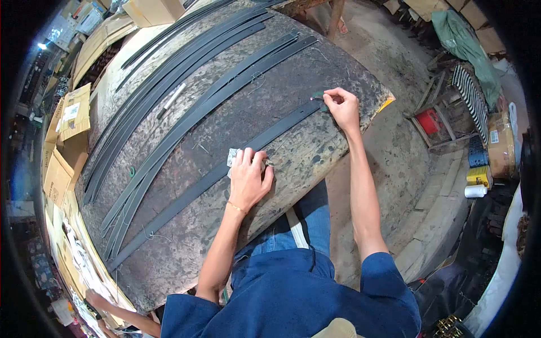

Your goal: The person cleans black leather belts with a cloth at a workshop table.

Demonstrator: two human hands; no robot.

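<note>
A long dark strap (186,194) runs diagonally across the worn, stained table. My left hand (248,177) is closed over a crumpled-looking pale grey piece (231,156) and presses it on the strap about midway along. Thumb and fingers of my right hand (342,110) are pinched together at the strap's far right end. A small dark green thing (318,94) shows at those fingertips; its kind is partly hidden. Farther back lie more dark straps (197,107) in bundles, with some loose threads on them.
A whitish marker-like stick (172,100) and a small green ring (132,171) lie among the straps. Cardboard boxes (67,146) stand along the left side. Another person's hand (98,300) shows at lower left. A red container (428,121) sits on the floor at right.
</note>
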